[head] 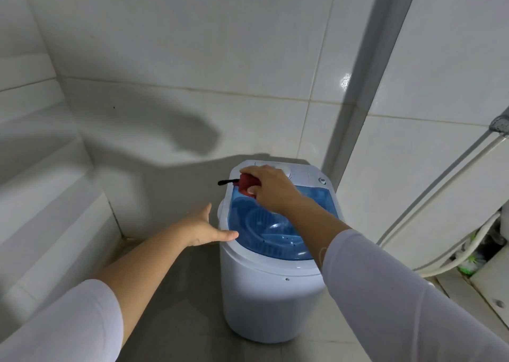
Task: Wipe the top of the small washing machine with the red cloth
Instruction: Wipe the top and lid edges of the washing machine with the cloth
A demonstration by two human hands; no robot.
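Note:
A small white washing machine [264, 301] with a see-through blue lid [275, 232] stands on the floor in a tiled corner. My right hand [268, 188] grips a bunched red cloth [246, 186] and holds it down on the top at the far left, where the lid meets the white control panel [305, 174]. A black strip sticks out to the left of the cloth. My left hand [205, 229] is open, fingers straight, with the thumb against the machine's left rim.
White tiled walls close in behind and on the left. A grey upright profile [355, 86] stands behind the machine on the right. White hoses [440, 185] run down the right wall toward a gap with green items [468, 265].

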